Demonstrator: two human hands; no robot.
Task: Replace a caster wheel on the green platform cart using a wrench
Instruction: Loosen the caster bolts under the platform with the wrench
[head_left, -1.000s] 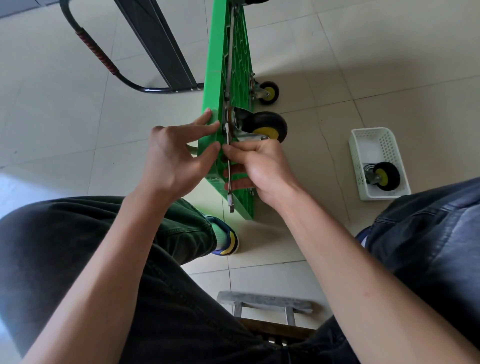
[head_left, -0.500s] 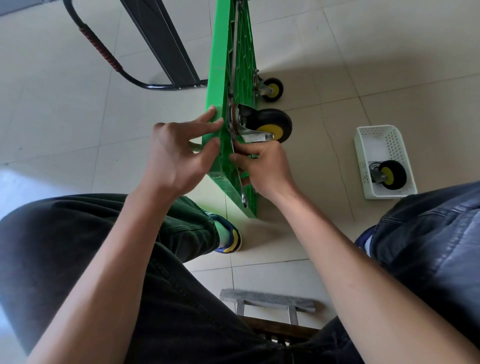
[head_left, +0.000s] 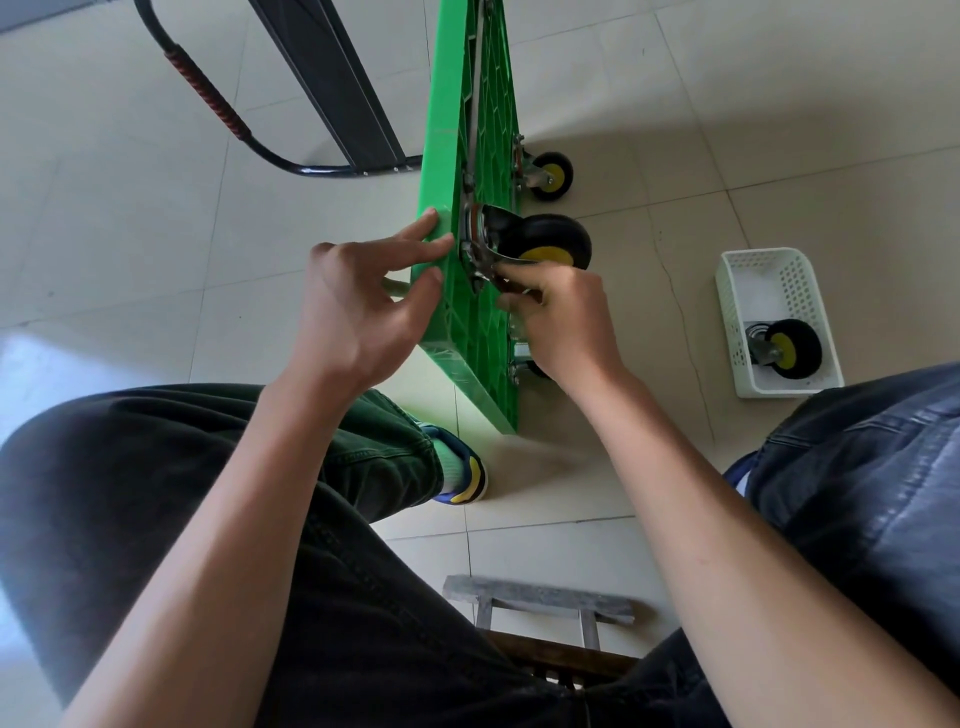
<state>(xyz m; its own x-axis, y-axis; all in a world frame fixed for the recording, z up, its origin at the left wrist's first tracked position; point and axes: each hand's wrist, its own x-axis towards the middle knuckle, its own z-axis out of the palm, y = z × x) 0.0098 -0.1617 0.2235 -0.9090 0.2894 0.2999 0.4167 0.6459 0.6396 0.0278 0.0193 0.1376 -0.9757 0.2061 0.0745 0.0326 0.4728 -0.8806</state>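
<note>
Head cam is looking straight down at your lap and the green cart (head_left: 441, 171), which is tipped up on its edge on the tile floor (head_left: 130, 234) with its honeycomb-ribbed plastic underside facing right. No brand, label or writing I can read anywhere.

Your left hand (head_left: 358, 312) has its fingers spread and fairly straight, fingertips pressed on the smooth green edge of the deck, not wrapped round anything. Your right hand (head_left: 563, 322) is curled up tight under the caster (head_left: 540, 241), pinching something at the shiny metal bracket. It's a wrench or a bolt, I honestly can't tell, your fingers cover it.

That caster is a fat black rubber wheel with a yellow hub, bolted on a metal plate. A smaller matching one (head_left: 548, 174) sits further along the deck.

Off to the right there's a white perforated plastic basket (head_left: 748, 280) on the floor, well apart from the cart, with another black and yellow wheel (head_left: 789, 349) lying in it.

The cart's black tube handle (head_left: 208, 98) with a red wrapped grip lies on the left
</note>
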